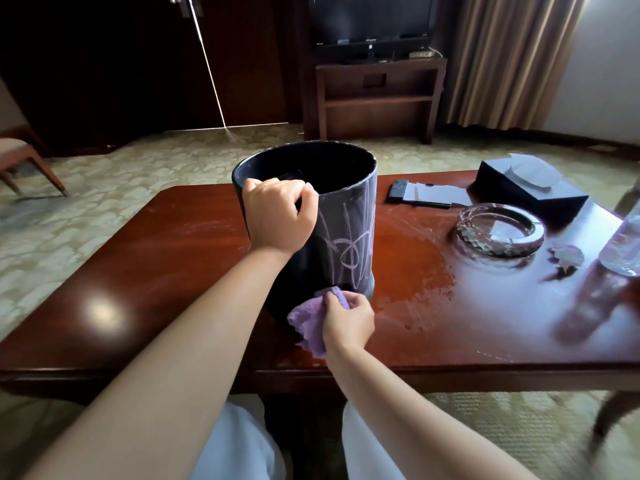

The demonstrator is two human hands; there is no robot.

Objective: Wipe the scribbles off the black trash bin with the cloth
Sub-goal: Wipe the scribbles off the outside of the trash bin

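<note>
The black trash bin [356,181] stands upright on the red-brown table [156,265]. Pale purple scribbles [349,247] cover its near right side. My left hand [277,213] grips the bin's near rim, fingers curled over the edge. My right hand [348,318] holds a bunched purple cloth [308,322] against the bin's lower wall, just under the scribbles. The bin's base is partly hidden behind the cloth and my left forearm.
A glass ashtray [498,232], a dark tissue box [530,185], a notepad with a remote [420,195], a crumpled purple scrap [568,256] and a clear bottle [627,244] sit on the table's right half. A wet smear [426,285] lies beside the bin.
</note>
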